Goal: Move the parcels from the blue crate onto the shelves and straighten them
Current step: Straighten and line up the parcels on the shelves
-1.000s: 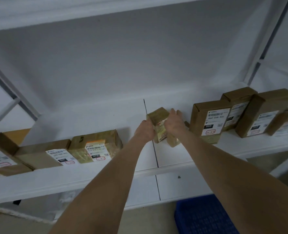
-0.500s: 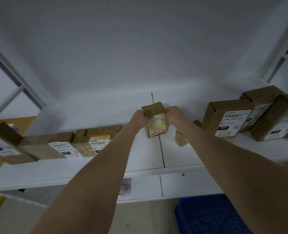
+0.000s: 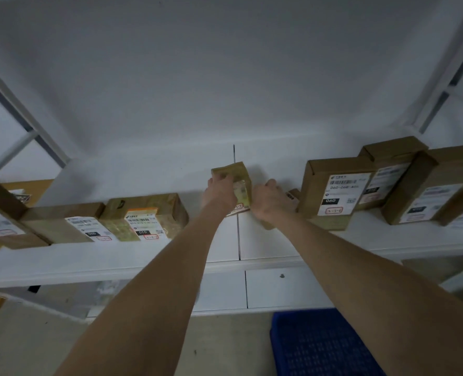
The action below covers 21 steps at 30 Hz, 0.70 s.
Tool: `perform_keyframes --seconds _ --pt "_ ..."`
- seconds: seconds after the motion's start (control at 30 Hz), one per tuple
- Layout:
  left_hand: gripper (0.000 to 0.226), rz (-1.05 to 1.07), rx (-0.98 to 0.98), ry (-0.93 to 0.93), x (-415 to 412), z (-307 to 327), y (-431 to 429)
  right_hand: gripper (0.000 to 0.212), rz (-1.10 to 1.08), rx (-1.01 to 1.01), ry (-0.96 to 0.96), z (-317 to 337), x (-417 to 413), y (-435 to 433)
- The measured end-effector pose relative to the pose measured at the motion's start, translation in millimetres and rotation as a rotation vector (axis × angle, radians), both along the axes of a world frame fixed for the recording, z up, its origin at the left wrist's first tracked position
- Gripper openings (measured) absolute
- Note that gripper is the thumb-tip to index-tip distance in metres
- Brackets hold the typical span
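Small taped parcel (image 3: 238, 183) stands upright on the white shelf (image 3: 143, 256), right at the seam betw. 2 shelf boards, label side facing the camera. Left hand (image 3: 218, 194) is wrapped round its left side, fingers curled over the top front edge, gripping it. Right hand (image 3: 269, 202) sits against the parcel's right side, knuckles up, fingers bent; it also covers another small parcel (image 3: 292, 195) just beside, and can't tell which of the 2 it actually has hold of, if either.

Just right of that, a brown box marked 060 (image 3: 333, 191) stands upright w/ label forward, then 2 more brown boxes (image 3: 387, 175) leaning in a row toward the shelf's right end, touching each other.

Left of the hands, well apart from the small parcel, a taped box marked 010 (image 3: 143, 215) lies w/ label forward; a longer brown box (image 3: 59, 223) touches its left side, and another box (image 3: 0, 213) is at the far left edge.

Blue crate (image 3: 320, 346) sits on the floor below the shelf, lower right, contents not visible.
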<state>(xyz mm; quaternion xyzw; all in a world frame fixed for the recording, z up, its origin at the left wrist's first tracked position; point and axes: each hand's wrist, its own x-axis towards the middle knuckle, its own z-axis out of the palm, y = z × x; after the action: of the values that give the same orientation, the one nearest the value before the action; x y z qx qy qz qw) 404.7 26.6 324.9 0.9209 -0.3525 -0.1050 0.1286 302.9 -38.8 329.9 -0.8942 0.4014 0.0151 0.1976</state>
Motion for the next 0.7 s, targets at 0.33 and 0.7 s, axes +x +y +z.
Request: perform_keyframes --seconds 0.33,0.7 --pt "0.076 -0.176 0.015 0.029 10.0 -13.2 1.9 0.061 0.054 -0.021 0.198 -34.3 -6.5 24.8" --pt "0.038 -0.119 0.105 -0.103 2.5 -20.5 43.6 0.049 -0.081 0.175 -0.098 -45.4 -5.9 8.6"
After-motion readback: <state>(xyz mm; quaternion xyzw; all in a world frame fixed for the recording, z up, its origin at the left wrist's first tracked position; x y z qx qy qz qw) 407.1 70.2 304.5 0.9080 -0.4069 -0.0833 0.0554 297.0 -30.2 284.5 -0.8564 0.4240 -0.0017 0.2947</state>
